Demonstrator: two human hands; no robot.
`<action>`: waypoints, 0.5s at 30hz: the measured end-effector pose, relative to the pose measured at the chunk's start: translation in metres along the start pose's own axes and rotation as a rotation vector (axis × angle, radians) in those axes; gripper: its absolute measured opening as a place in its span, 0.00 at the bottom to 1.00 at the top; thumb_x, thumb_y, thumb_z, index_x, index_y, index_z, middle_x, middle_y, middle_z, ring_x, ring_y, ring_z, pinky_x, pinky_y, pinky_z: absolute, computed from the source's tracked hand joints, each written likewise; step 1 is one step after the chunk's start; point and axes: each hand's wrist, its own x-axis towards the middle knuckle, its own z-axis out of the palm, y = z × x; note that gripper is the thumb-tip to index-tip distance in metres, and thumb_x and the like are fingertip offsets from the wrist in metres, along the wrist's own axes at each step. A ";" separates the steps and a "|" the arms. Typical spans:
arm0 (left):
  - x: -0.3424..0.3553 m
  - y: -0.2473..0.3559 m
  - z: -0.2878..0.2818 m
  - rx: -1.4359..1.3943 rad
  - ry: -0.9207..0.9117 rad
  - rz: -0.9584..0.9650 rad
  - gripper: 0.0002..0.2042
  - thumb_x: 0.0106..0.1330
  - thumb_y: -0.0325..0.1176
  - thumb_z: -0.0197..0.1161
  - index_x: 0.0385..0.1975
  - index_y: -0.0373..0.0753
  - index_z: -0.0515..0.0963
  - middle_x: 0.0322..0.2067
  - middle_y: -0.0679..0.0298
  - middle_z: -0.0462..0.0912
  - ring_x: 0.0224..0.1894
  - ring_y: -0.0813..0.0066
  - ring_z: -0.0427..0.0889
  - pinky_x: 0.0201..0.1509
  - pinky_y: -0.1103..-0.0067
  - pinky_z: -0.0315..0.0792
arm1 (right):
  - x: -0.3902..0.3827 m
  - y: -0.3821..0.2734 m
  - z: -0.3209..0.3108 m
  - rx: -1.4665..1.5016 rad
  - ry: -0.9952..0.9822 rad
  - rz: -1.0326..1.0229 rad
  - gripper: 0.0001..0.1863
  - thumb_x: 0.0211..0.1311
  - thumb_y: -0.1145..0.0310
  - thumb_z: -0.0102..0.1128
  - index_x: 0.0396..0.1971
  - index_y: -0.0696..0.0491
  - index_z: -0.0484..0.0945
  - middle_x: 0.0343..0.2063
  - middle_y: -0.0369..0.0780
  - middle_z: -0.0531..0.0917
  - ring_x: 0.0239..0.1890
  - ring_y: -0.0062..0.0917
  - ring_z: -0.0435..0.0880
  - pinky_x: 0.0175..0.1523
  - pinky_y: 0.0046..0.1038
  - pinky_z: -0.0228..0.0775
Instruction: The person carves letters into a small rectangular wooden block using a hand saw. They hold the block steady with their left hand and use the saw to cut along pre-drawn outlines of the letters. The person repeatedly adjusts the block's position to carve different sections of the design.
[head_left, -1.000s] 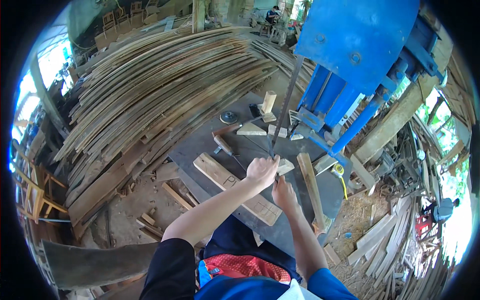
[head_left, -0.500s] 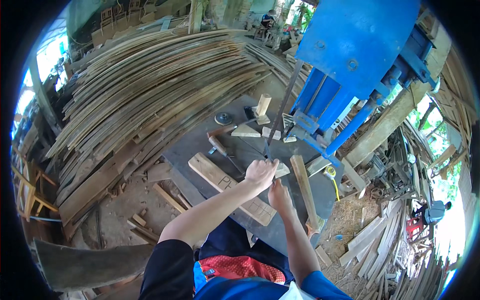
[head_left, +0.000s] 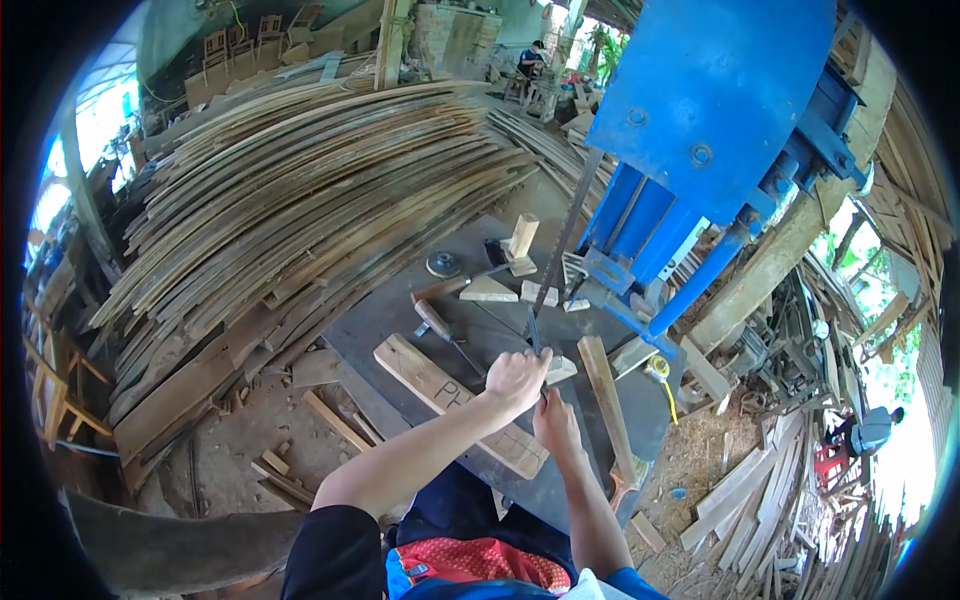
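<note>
My left hand [head_left: 518, 378] is closed round a slim, dark, file-like tool [head_left: 534, 328] whose far end points up toward the band saw blade [head_left: 568, 235]. Just below it, my right hand [head_left: 556, 420] is closed on the near end of the same tool. Whether the tool's tip touches the blade, I cannot tell. Under my left forearm lies a thick wooden block [head_left: 420, 372] with dark markings. A long tapered wooden piece [head_left: 605, 400] rests to the right of my hands, and a small pale wood piece [head_left: 562, 370] sits right beside them.
The blue band saw [head_left: 710, 90] rises over its dark table [head_left: 370, 310]. Wood-handled tools [head_left: 432, 318], a round disc [head_left: 443, 264], wood offcuts [head_left: 488, 289] and a yellow tape measure [head_left: 657, 368] lie there. Stacked planks [head_left: 320, 190] fill the left. Two people sit farther off.
The view has shifted slightly, so the scene sits a little lower at the back. Both hands keep their grip on the tool, with little visible movement.
</note>
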 end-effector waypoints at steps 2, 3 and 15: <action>0.000 -0.006 -0.001 -0.028 0.040 0.003 0.22 0.57 0.38 0.71 0.49 0.39 0.72 0.34 0.55 0.86 0.34 0.56 0.88 0.35 0.65 0.81 | 0.005 -0.004 0.001 -0.038 0.027 -0.005 0.14 0.74 0.60 0.49 0.40 0.57 0.69 0.27 0.60 0.83 0.34 0.59 0.84 0.40 0.57 0.76; 0.000 -0.006 -0.002 -0.034 0.025 -0.001 0.22 0.57 0.38 0.70 0.48 0.39 0.73 0.34 0.55 0.86 0.34 0.57 0.88 0.35 0.65 0.81 | 0.005 -0.002 0.003 -0.033 0.015 -0.010 0.14 0.74 0.59 0.48 0.40 0.57 0.69 0.27 0.60 0.83 0.34 0.59 0.84 0.40 0.57 0.76; 0.000 -0.008 -0.003 -0.057 -0.015 -0.012 0.19 0.59 0.37 0.67 0.47 0.38 0.73 0.30 0.55 0.85 0.32 0.57 0.88 0.34 0.65 0.80 | 0.004 -0.005 -0.001 0.010 -0.033 0.030 0.13 0.75 0.60 0.45 0.43 0.55 0.68 0.27 0.62 0.82 0.33 0.60 0.83 0.40 0.58 0.75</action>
